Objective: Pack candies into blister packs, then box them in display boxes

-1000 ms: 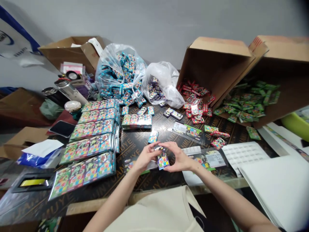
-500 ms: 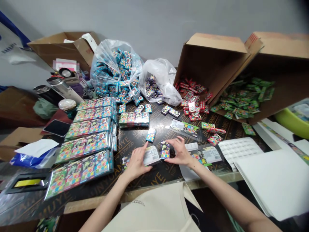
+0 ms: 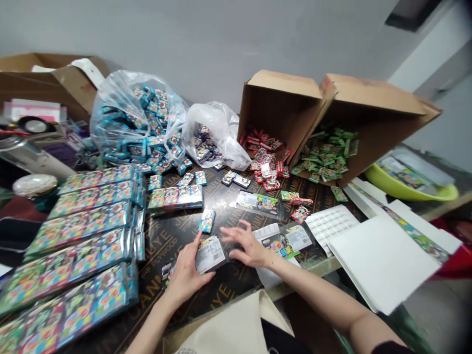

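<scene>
Bench (image 3: pixel 224 280): dark and glossy, running along a plain grey wall, its gold print showing "MUYE" and "PLYWOOD" in places.
Blue pack (image 3: pixel 207 221): lying on the bench just beyond the left hand (image 3: pixel 186 270), whose index fingertip is reaching its near corner; whether they are touching, I cannot tell.
Hands: staying apart from each other; the left is spreading flat, palm down, while the right hand (image 3: pixel 250 247) is curving its fingers around nothing visible.
Clear sleeve (image 3: pixel 211 253): lying partly under the left hand, showing a pale printed label too small to read.
Slip risk: a stray push from that fingertip could be sending the blue pack skidding, the surface looking slick; a dragging palm could be creasing the sleeve.
Wrapped rows (image 3: pixel 79 275): overlapping in leaning stacks at left, perhaps sliding if an elbow is catching them; their small lettering is blurring.
Red packs (image 3: pixel 265 167): spilling from a tipped carton (image 3: pixel 275 108), risking mixing with the green packs (image 3: pixel 328 152) next door.
White sheets (image 3: pixel 383 260): apparently jutting past the front edge, so a sleeve brushing them could be knocking them down.
</scene>
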The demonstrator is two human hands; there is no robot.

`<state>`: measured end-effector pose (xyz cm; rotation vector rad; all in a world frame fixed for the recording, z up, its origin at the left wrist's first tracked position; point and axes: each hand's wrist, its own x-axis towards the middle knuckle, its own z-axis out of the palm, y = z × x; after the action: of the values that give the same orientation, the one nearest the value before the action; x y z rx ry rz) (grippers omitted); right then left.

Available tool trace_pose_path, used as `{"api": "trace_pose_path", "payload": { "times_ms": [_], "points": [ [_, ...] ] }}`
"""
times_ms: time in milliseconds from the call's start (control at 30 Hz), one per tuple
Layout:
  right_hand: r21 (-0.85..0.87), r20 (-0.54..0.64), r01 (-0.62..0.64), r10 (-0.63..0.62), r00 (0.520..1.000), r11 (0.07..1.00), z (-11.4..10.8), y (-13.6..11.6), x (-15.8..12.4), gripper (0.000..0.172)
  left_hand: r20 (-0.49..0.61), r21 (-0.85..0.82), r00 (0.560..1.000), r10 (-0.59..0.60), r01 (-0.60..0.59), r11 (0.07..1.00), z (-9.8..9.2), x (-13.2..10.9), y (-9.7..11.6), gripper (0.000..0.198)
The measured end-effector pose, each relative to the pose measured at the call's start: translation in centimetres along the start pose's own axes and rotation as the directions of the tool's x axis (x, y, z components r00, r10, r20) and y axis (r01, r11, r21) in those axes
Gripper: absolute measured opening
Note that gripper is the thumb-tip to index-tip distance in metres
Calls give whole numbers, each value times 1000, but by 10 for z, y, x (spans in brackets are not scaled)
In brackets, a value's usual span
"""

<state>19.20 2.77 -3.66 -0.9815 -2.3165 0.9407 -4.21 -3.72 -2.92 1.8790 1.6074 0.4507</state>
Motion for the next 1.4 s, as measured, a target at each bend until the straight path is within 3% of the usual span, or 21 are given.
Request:
{"api": "trace_pose_path", "payload": {
  "times_ms": [100,167,233,300,400,533,600,633,700,733,800,833,867,933,967,1033,1133,1167,1233,1300,1400],
  "points": [
    [-213,-273,-250,188,943,945,-42,51,32,67,26,36,1000,-12,11,999,3,1,-1,99],
    [-333,-342,-405,291,893,851,-80,96,55,82,60,74,998,-10,6,997,5,-1,-3,97],
    [-380,-315,-484,381,869,788,-117,135,73,89,97,119,995,-12,0,993,6,-3,-5,94],
    [-353,-235,-494,436,869,795,-145,160,83,88,118,158,993,-23,4,987,7,-5,-9,91],
    [-270,-146,-459,436,888,846,-163,169,91,75,112,174,993,-35,15,985,6,-5,-13,85],
    [-109,-66,-391,386,920,914,-134,136,91,60,-12,32,999,-42,43,999,-2,6,-2,68],
    [166,121,-366,350,929,916,-101,107,83,55,-105,-136,992,-64,49,990,-7,17,13,61],
    [365,273,-389,302,913,846,-83,91,77,57,-133,-233,987,-88,55,971,-9,23,22,59],
    [647,577,-540,116,808,539,-49,59,62,67,-132,-428,977,-166,95,899,-10,35,38,53],
    [673,681,-632,11,732,384,-36,45,54,72,-103,-506,973,-208,129,853,-9,40,45,45],
    [622,776,-740,-81,625,257,-18,22,41,81,-28,-622,956,-291,211,754,-8,46,52,30],
    [623,769,-735,-36,638,267,-14,13,36,83,7,-680,941,-338,252,688,-6,46,53,28],
    [650,707,-685,67,704,329,-12,7,32,82,36,-735,922,-386,286,614,-5,46,53,29],
    [650,374,-465,279,884,601,-14,-4,27,78,77,-821,883,-463,319,473,-3,43,51,31],
    [565,161,-336,298,941,754,-15,-9,26,82,86,-845,869,-488,323,426,-1,41,49,33],
    [314,-94,-123,159,983,942,-17,-17,23,91,91,-854,861,-501,326,406,1,38,48,34],
    [113,-115,61,-48,992,992,-15,-22,19,79,114,-840,871,-478,342,422,3,33,45,35],
    [86,-114,87,-77,991,992,-14,-21,17,74,108,-816,886,-452,339,469,2,30,42,35],
    [53,-130,86,-79,988,995,-11,-14,12,73,49,-666,940,-337,282,691,0,21,33,41],
    [23,-140,54,-50,989,998,-8,-3,5,75,5,-333,989,-150,143,932,-3,11,20,63],
    [-25,-105,28,-31,994,999,-2,8,-4,75,62,84,998,2,-7,996,-3,-2,3,95]
  ]
}}
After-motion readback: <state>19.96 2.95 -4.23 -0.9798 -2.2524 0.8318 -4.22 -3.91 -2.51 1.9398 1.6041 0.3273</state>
